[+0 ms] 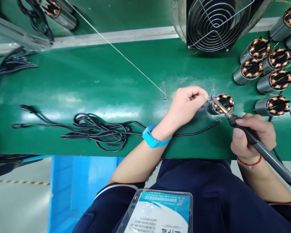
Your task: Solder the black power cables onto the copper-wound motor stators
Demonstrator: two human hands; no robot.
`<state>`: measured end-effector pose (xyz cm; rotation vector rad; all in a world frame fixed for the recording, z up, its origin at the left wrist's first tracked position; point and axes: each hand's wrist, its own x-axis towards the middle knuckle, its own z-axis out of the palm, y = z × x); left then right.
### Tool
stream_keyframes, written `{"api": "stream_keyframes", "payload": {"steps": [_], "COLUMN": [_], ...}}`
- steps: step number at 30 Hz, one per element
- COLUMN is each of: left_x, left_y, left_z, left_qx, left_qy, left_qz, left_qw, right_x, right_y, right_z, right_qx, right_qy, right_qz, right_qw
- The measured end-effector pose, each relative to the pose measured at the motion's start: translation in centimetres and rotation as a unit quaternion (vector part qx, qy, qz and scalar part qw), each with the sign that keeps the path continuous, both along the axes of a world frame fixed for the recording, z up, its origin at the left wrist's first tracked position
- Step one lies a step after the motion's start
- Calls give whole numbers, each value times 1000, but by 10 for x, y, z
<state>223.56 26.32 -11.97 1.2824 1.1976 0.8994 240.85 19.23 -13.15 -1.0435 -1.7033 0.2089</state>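
My left hand [188,105], wearing a blue wrist strap [152,137], is closed in a pinch at the left side of a motor stator [224,104] with copper windings. Thin, pale solder wire [128,60] slants down from the upper left to this hand. My right hand [255,134] grips a soldering iron [248,134] with a dark handle. Its tip meets the stator's left rim, right by my left fingertips, and a little smoke rises there. The exact contact at the tip is too small to make out. Below lies the stripped end of a black cable [201,132].
Several more stators [271,106] stand on the right. A fan [215,26] with a wire guard is at the back. The coiled black cable [106,131] lies left along the green bench [92,84]. More cables [12,63] sit far left. A blue bin [80,191] is below the bench edge.
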Motion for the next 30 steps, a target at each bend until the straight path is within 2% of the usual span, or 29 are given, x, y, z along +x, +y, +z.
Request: {"api": "stream_keyframes", "payload": {"steps": [17,26,30], "left_x": [0,1,1], "left_y": [1,2,2], "left_z": [2,3,3], "left_qx": [-10,-14,-14], "left_qy": [-10,-11,-16], "left_qz": [-9,-9,-10], "left_qw": [1000,1000,1000], "right_x": [0,1,-1], "right_y": [1,4,4], "right_z": [0,-1,5], "right_qx": [-3,13,-51], "right_qy": [25,17,-24], "right_qz": [19,-25,-36], "right_qw": [1000,999,998]}}
